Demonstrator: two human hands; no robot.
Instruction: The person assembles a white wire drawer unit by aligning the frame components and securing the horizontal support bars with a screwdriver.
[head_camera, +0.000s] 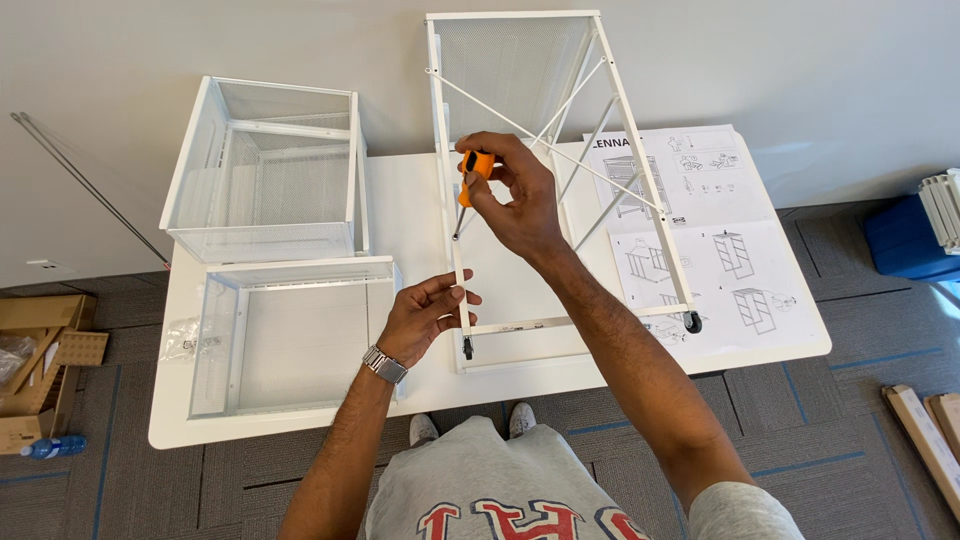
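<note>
Left hand (425, 315) pinches the white frame (560, 200) by its near upright on the table (400, 200); right hand (515, 195), fingers clamped, turns an orange screwdriver (470, 180) against it. Thin metal, likely light, stiff, wobbly.

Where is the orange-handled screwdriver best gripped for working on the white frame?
By the orange handle of the screwdriver, from above: the shaft points down at the white frame, so the handle is the free, thicker end. The right hand grips it there now.

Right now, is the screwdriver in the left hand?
No, the right hand grips the orange-handled screwdriver, while the left hand holds the white frame near its lower corner.
</note>
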